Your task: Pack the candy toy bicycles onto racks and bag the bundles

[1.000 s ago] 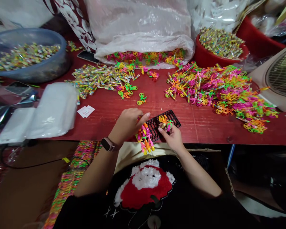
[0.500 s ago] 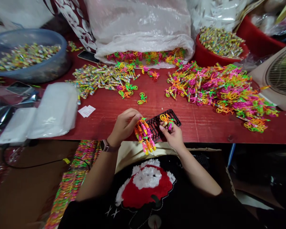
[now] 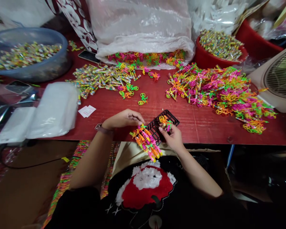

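At the black slotted tray, plastic toys crowd the left end; its middle looks unfilled, and a toy pile lies beyond its right. The right hand grips ring-ended pieces over it; whether the left hand grips any, I cannot tell.

Two bare hands were at the front edge of a red table. The right hand pinched a few bright plastic pieces above a black grid-like rack. The left hand was curled, fingertips at the top of a pink, orange and yellow bundle; its exact grip was hidden. Farther back lay a heap of patterned tubes and, to the right, a larger multicoloured heap. A blue basin stood at far left.
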